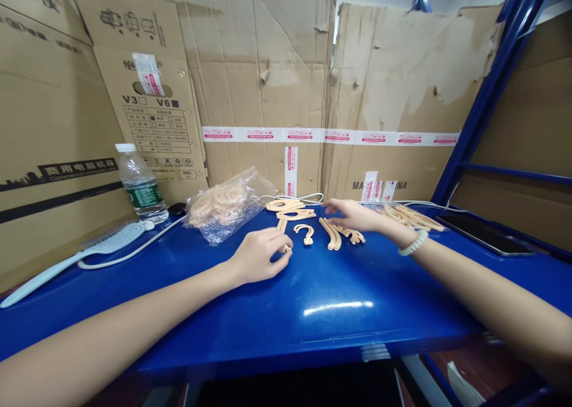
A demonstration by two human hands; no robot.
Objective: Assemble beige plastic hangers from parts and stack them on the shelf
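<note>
My left hand (261,255) rests low over the blue table, its fingers curled around the end of a small flat wooden piece (286,249). A straight wooden strip (281,225) runs up behind these fingertips; whether it is the same piece, I cannot tell. My right hand (351,215), fingers stretched out and apart, hovers near a pair of curved wooden strips (331,235) and some wavy wooden pieces (353,234). Between the hands lies a wooden hook (305,233), like a hanger's hook. Behind it are flat looped wooden pieces (292,209).
A clear plastic bag of wooden pieces (223,204) sits at the back left, near a water bottle (142,186) and a pale blue hairbrush (107,243). More wooden pieces (413,216) and a black phone (487,234) lie right. Cardboard walls (268,85) enclose the blue table (268,317).
</note>
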